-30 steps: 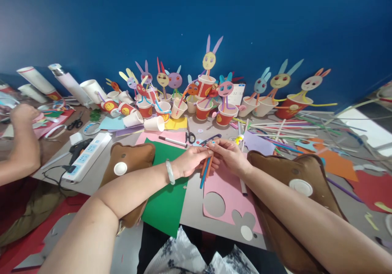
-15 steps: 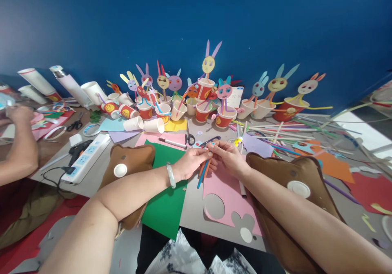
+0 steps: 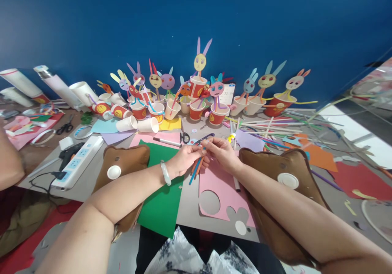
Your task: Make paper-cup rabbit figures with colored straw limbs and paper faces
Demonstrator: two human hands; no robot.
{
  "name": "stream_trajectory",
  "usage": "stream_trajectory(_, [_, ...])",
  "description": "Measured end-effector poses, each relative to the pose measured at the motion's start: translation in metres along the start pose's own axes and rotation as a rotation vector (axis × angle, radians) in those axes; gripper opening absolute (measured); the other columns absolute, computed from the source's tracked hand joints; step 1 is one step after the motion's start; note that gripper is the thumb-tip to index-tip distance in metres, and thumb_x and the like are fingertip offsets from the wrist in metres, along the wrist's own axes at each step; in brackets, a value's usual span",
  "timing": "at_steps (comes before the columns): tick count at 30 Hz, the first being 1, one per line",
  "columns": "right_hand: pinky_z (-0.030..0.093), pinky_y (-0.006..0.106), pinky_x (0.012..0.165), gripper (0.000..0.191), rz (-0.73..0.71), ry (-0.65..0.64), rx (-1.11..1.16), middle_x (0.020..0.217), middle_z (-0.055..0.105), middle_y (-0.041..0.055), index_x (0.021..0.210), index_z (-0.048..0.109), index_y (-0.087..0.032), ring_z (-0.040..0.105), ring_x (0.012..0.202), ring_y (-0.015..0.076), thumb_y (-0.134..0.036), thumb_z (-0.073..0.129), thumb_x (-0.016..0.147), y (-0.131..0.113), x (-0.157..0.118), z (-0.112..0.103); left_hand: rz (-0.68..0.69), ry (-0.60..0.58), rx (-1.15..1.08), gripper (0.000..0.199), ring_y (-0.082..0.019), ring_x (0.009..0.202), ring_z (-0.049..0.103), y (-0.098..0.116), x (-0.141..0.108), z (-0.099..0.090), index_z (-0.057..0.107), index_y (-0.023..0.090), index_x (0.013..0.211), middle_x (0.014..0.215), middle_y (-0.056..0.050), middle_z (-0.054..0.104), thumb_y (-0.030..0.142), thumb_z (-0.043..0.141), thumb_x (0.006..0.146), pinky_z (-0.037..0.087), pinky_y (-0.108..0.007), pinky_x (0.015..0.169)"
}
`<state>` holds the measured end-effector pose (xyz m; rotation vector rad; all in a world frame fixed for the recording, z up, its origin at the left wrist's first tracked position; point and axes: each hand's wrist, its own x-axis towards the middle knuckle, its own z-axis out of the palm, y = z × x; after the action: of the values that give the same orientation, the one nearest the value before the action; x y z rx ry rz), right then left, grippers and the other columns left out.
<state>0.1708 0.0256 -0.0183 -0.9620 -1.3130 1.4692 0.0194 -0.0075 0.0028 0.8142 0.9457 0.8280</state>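
My left hand and my right hand meet over the middle of the table, fingers pinched together. Between them hang blue pipe cleaners and orange pipe cleaners, pointing down toward me; their upper ends are hidden by the fingers. Below the right hand lies pink paper with round holes cut in it. Green paper is under my left wrist. Just beyond the hands are scissors with black handles and a marker pen.
Behind stand several paper cups carrying bunny-faced figures. Loose colored pipe cleaners lie to the right. Brown cushions flank my work area. A power strip and another person's arm are at left.
The view has shifted slightly, so the scene sits further left. My hands still pinch the pipe cleaners together. The other person's hand at left has gone out of sight.
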Motion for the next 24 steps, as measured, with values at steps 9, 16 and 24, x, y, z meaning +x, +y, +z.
stream_trajectory(9, [0.042,0.027,0.051,0.025,-0.181,0.101,-0.395,0.07,0.065,0.0023,0.088,0.068,-0.019,0.055,0.056,0.015,-0.043,0.065,0.084,0.007,0.003,-0.002,0.281,0.184,-0.067,0.022,-0.013,0.057,0.066,0.049,0.008,-0.037,0.065,0.012,0.09,0.067,-0.001,0.068,0.031,0.071,0.081,0.052,-0.023,0.052])
stream_trajectory(16, [0.046,0.046,0.092,0.017,-0.546,-0.17,-0.987,0.113,0.069,0.0117,0.089,0.075,-0.021,0.06,0.103,0.0278,-0.028,0.06,0.087,0.012,-0.001,-0.001,0.341,0.25,-0.148,0.016,-0.011,0.053,0.063,0.058,0.013,-0.041,0.063,0.012,0.085,0.064,-0.001,0.067,0.028,0.066,0.084,0.05,-0.023,0.053])
stream_trajectory(24, [0.038,0.054,0.101,0.027,-0.578,-0.305,-1.309,0.136,0.061,0.0127,0.111,0.073,-0.021,0.054,0.121,0.033,-0.032,0.057,0.092,0.014,-0.006,0.002,0.361,0.252,-0.176,0.018,-0.01,0.052,0.063,0.054,0.017,-0.046,0.063,0.012,0.085,0.066,-0.001,0.067,0.029,0.068,0.083,0.048,-0.021,0.051])
